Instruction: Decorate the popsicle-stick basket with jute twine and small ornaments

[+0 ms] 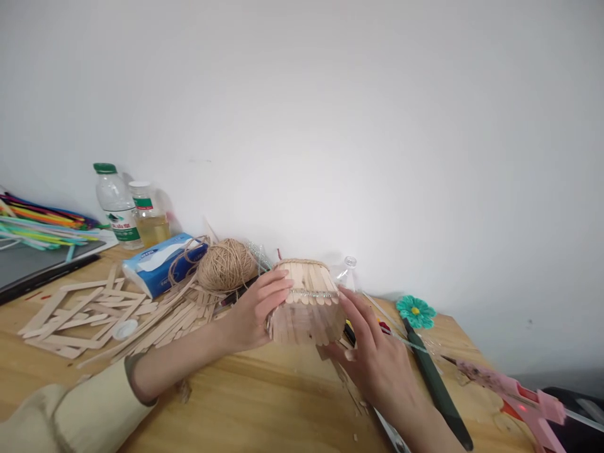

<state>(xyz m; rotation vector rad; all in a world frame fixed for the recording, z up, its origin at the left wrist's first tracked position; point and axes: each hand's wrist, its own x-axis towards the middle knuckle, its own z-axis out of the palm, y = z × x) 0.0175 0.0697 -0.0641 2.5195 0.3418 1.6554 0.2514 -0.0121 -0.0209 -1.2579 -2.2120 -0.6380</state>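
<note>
Between my hands is a small craft piece of popsicle sticks [309, 280] set side by side around a clear plastic part [302, 324]. Twine runs along its top edge, and a silvery sparkly strip circles it lower down. My left hand [264, 308] is closed on its left side, fingers across the sticks. On the opposite side, my right hand [377, 352] grips it with fingers at the strip and the thumb lower near the plastic. The tips of some fingers are hidden behind the piece.
Loose sticks [85, 314], a twine ball [226, 264] and a tissue pack [163, 261] lie left. Behind stand a water bottle [117, 207] and a jar [148, 220]. On the right are a green flower [415, 312], a dark green tool [438, 384] and a pink glue gun [519, 396].
</note>
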